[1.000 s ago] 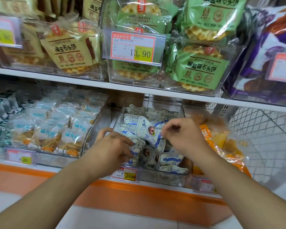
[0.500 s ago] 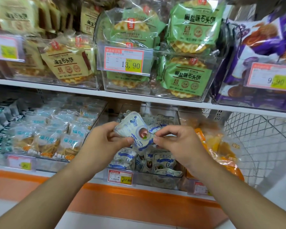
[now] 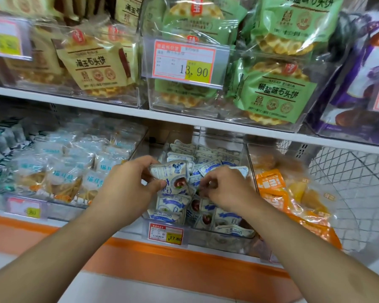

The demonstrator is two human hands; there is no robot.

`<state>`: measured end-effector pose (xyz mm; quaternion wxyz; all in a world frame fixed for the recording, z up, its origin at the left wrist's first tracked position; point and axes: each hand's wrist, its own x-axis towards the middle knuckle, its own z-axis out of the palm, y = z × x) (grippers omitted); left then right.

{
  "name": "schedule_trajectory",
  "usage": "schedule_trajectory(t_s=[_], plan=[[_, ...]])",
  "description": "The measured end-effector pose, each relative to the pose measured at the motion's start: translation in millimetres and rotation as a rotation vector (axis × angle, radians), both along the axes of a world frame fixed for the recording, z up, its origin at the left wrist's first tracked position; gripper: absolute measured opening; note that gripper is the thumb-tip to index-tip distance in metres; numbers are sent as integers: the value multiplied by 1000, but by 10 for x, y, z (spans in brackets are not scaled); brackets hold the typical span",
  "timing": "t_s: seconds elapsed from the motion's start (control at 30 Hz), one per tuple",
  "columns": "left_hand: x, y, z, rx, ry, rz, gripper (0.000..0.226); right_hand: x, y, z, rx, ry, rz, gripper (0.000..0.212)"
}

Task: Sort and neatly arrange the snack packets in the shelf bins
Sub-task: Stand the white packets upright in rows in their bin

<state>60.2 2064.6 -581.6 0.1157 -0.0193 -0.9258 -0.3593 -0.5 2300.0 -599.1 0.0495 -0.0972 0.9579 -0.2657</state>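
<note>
A clear bin on the lower shelf holds several small white-and-blue snack packets. My left hand grips a small stack of these packets just above the bin's left side, thumb on the front. To its right, my right hand has its fingers curled down among the packets in the bin, pinching one at its edge. What lies under that hand is hidden.
Left bin holds pale blue pastry packets; right bin holds orange packets. Above, bins of waffle biscuits in tan and green bags, with a price tag. A wire basket is at the right.
My hands have dropped from in front of the bin down toward it. The left hand keeps the packet stack; the right hand has let go of it and reached into the bin.
</note>
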Motion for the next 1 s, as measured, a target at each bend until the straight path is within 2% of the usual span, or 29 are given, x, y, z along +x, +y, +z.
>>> schedule_trajectory(t_s=[0.2,0.3,0.4,0.57,0.73,0.83,1.0], plan=[[-15,-100,-16,77,-17,-32,22,-167,-64,-85,13,-163,-25,25],[-7,-106,-5,97,-13,-47,25,-193,-126,-115,2,-210,-54,22],[3,-122,5,114,-20,-52,24,-222,-169,-168,18,-203,-109,17],[55,-119,30,151,-43,-44,19,-139,-112,-151,-16,-141,-121,31],[98,-67,85,188,-43,-23,15,23,140,130,-381,-35,-218,33],[107,-2,101,223,-46,-25,15,152,242,252,-520,71,-231,29],[100,141,85,314,-82,-6,12,371,321,393,-705,176,-182,38]])
